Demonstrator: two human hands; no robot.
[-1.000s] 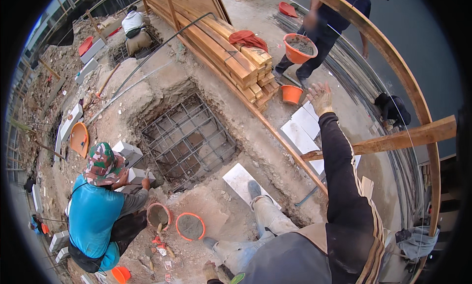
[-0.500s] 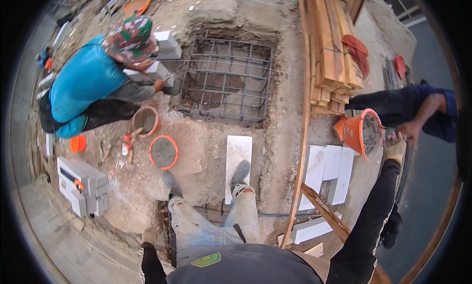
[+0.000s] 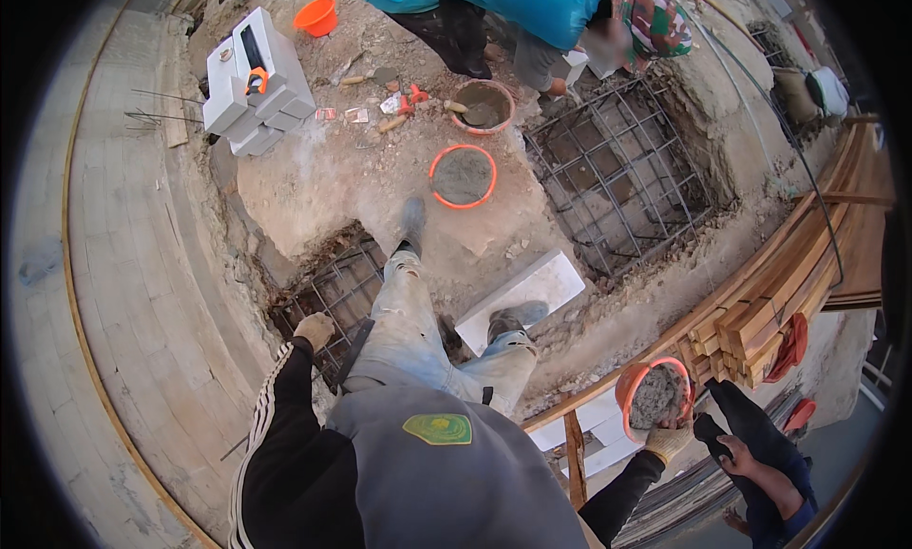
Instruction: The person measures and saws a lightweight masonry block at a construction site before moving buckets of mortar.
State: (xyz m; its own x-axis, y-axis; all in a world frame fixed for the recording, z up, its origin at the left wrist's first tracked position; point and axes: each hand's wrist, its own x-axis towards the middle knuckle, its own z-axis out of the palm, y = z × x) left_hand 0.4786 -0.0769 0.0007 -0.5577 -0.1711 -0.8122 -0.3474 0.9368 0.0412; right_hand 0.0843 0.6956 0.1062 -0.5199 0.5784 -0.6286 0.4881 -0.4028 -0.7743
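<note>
My gloved right hand (image 3: 671, 440) is closed on the rim of a tilted orange bucket (image 3: 627, 393) holding wet grey mortar (image 3: 657, 397). A co-worker's bare hand (image 3: 737, 457) is just to the right, apart from the bucket. My left hand (image 3: 314, 331), also gloved, hangs beside my hip above a rebar grid (image 3: 353, 288) in a pit. It appears to hold nothing; its fingers are turned from view. On the ground ahead stand a mortar-filled orange bucket (image 3: 463, 177) and another with a trowel in it (image 3: 483, 107). My right foot rests on a white block (image 3: 560, 281).
A second co-worker in a blue shirt (image 3: 541, 12) crouches ahead by a larger pit with a rebar cage (image 3: 622, 174). Stacked white blocks (image 3: 237, 98) stand at left, hand tools (image 3: 404, 103) lie near the buckets, and timber (image 3: 760, 316) is piled at right.
My view has turned right. The bucket has passed from beside the co-worker's hand into my right hand alone and come closer to me. My left hand now shows fully.
</note>
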